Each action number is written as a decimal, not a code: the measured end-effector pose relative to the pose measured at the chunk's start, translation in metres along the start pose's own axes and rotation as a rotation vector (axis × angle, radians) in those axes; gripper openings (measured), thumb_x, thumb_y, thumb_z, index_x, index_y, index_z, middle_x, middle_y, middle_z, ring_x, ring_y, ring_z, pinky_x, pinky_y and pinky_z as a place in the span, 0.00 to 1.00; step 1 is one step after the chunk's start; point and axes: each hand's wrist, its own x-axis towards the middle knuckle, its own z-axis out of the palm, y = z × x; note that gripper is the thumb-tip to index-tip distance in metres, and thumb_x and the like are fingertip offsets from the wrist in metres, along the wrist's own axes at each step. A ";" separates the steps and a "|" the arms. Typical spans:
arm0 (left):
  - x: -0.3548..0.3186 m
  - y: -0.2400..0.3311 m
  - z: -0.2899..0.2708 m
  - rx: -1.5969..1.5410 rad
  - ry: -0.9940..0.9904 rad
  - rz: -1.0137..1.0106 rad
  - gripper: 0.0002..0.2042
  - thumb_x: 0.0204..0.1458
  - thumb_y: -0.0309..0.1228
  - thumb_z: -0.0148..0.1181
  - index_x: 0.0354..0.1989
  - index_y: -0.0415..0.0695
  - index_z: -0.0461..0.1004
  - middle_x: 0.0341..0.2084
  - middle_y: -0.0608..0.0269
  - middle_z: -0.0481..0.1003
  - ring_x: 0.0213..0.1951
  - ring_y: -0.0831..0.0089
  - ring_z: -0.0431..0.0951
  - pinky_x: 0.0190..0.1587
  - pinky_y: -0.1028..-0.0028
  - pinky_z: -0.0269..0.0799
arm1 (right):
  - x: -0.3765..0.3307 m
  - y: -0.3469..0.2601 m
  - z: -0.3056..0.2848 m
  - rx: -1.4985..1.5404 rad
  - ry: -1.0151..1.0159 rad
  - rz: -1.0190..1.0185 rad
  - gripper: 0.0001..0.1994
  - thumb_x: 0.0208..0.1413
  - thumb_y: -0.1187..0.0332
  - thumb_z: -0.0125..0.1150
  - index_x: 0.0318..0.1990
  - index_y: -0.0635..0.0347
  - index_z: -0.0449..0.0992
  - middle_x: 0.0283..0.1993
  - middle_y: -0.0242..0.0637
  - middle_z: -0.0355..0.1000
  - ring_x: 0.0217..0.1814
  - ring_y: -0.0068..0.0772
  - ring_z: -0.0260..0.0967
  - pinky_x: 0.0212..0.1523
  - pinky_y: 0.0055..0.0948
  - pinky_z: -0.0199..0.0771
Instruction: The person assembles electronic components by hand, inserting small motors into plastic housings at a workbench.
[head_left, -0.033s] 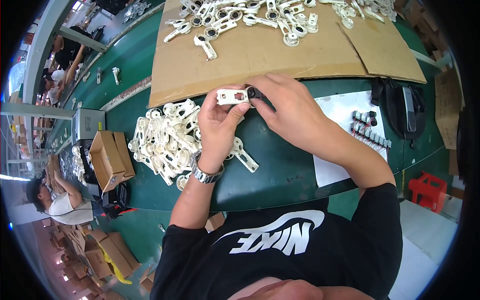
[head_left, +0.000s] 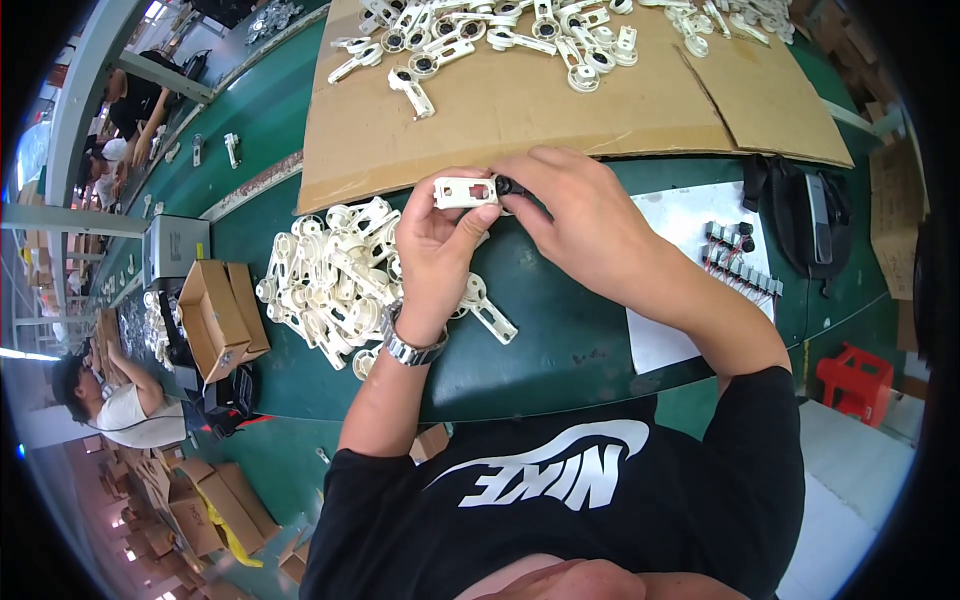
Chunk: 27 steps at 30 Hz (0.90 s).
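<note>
our left hand pinched one white plastic bracket between thumb and curled fingers, holding it above the near edge of the cardboard sheet. our right hand closed its fingertips on one small black part at the bracket's right end, touching it. we wore one metal watch on the left wrist.

left of the cardboard's near corner lay one heap of white brackets, too tangled to count; one more bracket lay apart just below our left hand. another scatter of assembled brackets, too many to count, covered the cardboard's far side. right of the cardboard sat one white paper sheet with a row of small grey parts, and beyond it one black pouch.

open green table showed between the cardboard's near edge and the table's near rim. one open brown box sat well left of the cardboard.
</note>
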 end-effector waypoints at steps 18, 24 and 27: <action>0.000 0.000 -0.010 -0.192 -0.019 -0.083 0.18 0.61 0.21 0.67 0.58 0.40 0.71 0.49 0.60 0.79 0.50 0.71 0.81 0.55 0.66 0.81 | 0.007 0.008 -0.004 0.266 -0.094 0.189 0.09 0.59 0.74 0.71 0.45 0.65 0.82 0.37 0.37 0.78 0.35 0.29 0.76 0.37 0.29 0.75; 0.001 0.006 -0.007 -0.388 0.062 -0.075 0.16 0.60 0.24 0.69 0.55 0.40 0.73 0.46 0.63 0.79 0.48 0.73 0.81 0.53 0.68 0.82 | 0.011 0.015 0.000 0.426 -0.104 0.241 0.12 0.55 0.70 0.76 0.45 0.64 0.83 0.37 0.36 0.77 0.33 0.26 0.72 0.37 0.28 0.74; 0.001 -0.004 -0.014 -0.308 -0.007 0.030 0.17 0.60 0.25 0.69 0.55 0.40 0.73 0.48 0.61 0.79 0.51 0.70 0.81 0.58 0.67 0.78 | 0.010 0.011 -0.001 0.606 -0.147 0.380 0.24 0.62 0.64 0.72 0.62 0.63 0.75 0.41 0.35 0.77 0.35 0.22 0.72 0.36 0.25 0.74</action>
